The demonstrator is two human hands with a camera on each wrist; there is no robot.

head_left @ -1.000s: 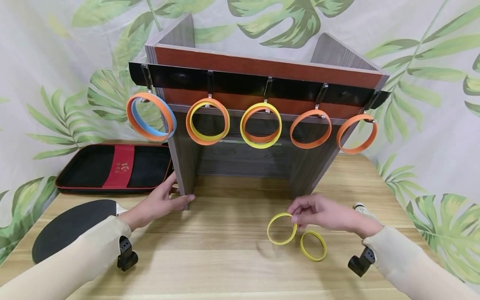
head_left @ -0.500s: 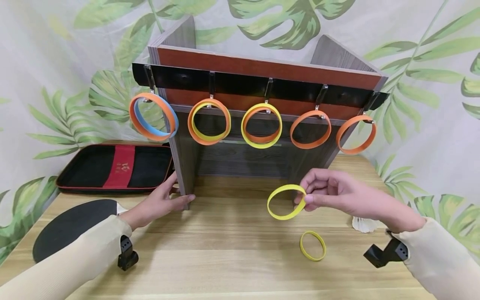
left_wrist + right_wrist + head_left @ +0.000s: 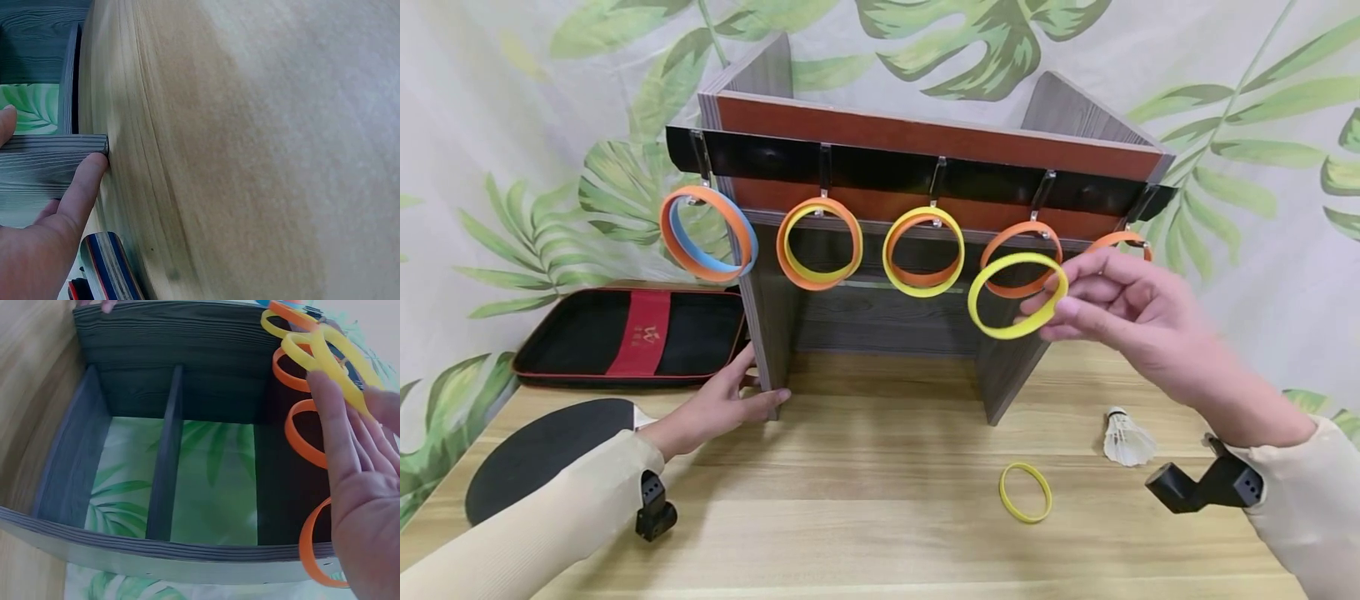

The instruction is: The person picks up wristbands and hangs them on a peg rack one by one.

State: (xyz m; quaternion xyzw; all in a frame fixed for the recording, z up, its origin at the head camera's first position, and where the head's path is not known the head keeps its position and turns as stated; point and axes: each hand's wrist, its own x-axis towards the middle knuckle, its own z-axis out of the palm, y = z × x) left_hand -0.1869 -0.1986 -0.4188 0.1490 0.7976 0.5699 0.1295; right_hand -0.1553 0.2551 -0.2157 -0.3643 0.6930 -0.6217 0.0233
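My right hand pinches a yellow silicone wristband between thumb and fingers. In the head view it overlaps the orange wristband on the fourth hook of the black strip. Behind my fingers, the rightmost orange wristband is partly hidden. An orange-and-blue pair and two orange-and-yellow pairs hang on the other hooks. My left hand grips the lower end of the grey shelf's left panel, thumb on one side and fingers on the other. Another yellow wristband lies on the table.
A shuttlecock lies on the table at the right. At the left are a black table tennis bat and a black case with a red band. Leaf-patterned cloth hangs behind the shelf.
My right hand has lifted the yellow wristband from low near the table up to the fourth hook, moving up and right. The shuttlecock has come into full view. My left hand stays put.
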